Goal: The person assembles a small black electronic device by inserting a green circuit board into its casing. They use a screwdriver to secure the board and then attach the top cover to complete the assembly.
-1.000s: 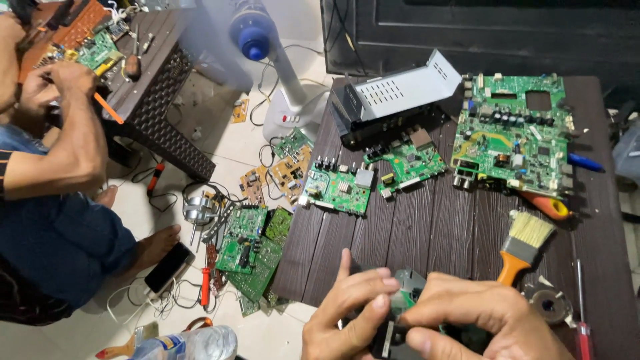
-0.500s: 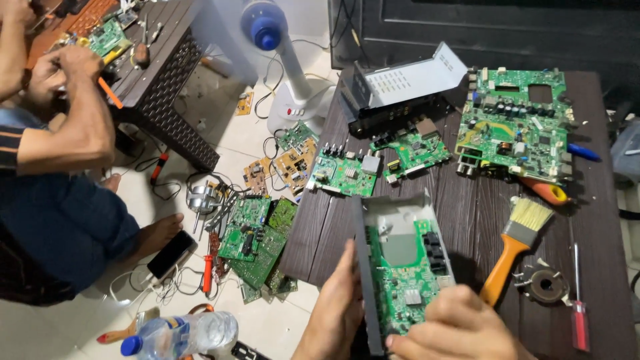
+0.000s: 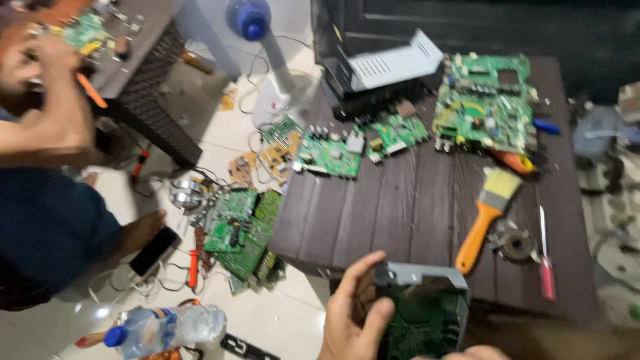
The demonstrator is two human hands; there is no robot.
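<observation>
The left hand (image 3: 353,313) grips the left side of a grey casing (image 3: 421,313) holding a green circuit board (image 3: 417,327), fingers and thumb clamped on its rim, just off the desk's (image 3: 400,207) near edge. The right hand (image 3: 460,353) barely shows at the frame bottom; its fingers cannot be told. An orange-handled brush (image 3: 487,213) lies near the desk's right edge.
</observation>
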